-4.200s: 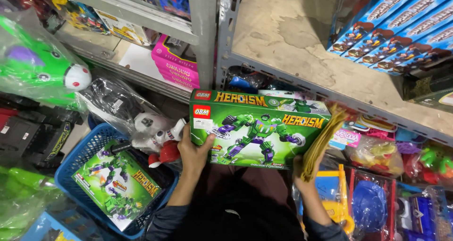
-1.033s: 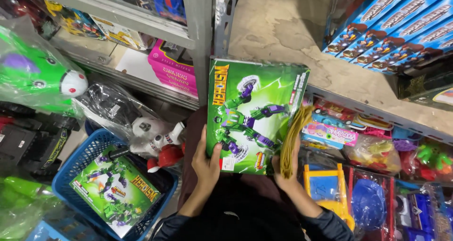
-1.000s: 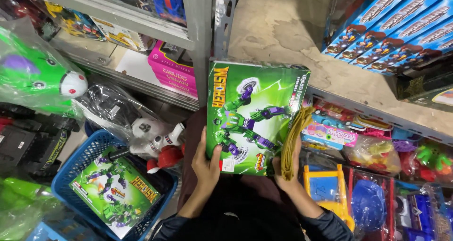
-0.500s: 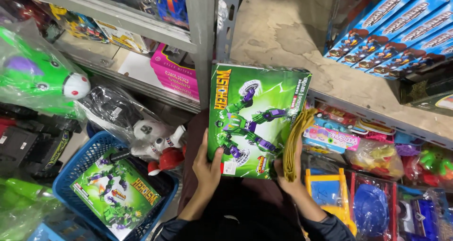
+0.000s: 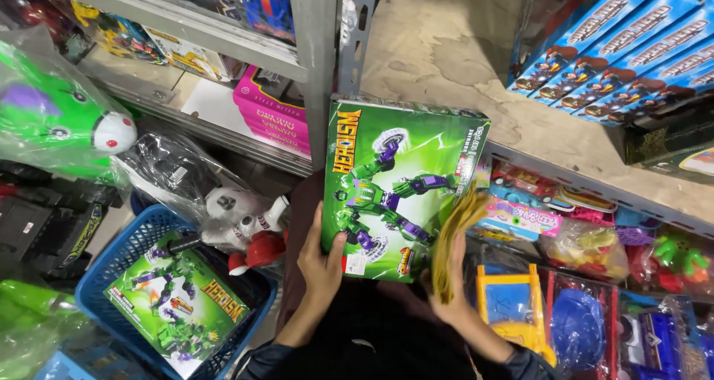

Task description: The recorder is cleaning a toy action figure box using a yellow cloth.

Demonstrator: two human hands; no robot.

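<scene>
A person crouches in a crowded toy aisle, seen from above, with metal shelves ahead.

At the far left, a soft green toy (image 5: 56,120) in clear plastic sits by the lower shelf. Near it on the floor, a blue plastic basket (image 5: 123,257) holds a second green box (image 5: 178,302) printed with a robot figure, lying flat. Just right of the basket lie a bagged black toy and a small white and red figure (image 5: 249,224).

In the middle, the left hand (image 5: 321,265) grips the lower left corner of a green toy box (image 5: 398,183), thumb on the front. Four seconds ago this box was held lengthwise; it now stands on end, leaning against the grey shelf upright (image 5: 327,68) and the edge of the bare concrete shelf (image 5: 461,60). Over the last second it has hardly moved, so the turning appears finished and the box looks steadied for placing or inspecting.

The right hand (image 5: 450,294) holds the box's lower right edge, fingers closed around a bundle of yellow rubber bands (image 5: 454,239) pressed against the box. That hand is blurred, so it seems to be moving.

Further right, bagged small toys (image 5: 587,239) crowd the lower shelf, and blue boxes (image 5: 632,45) line the upper right.
</scene>
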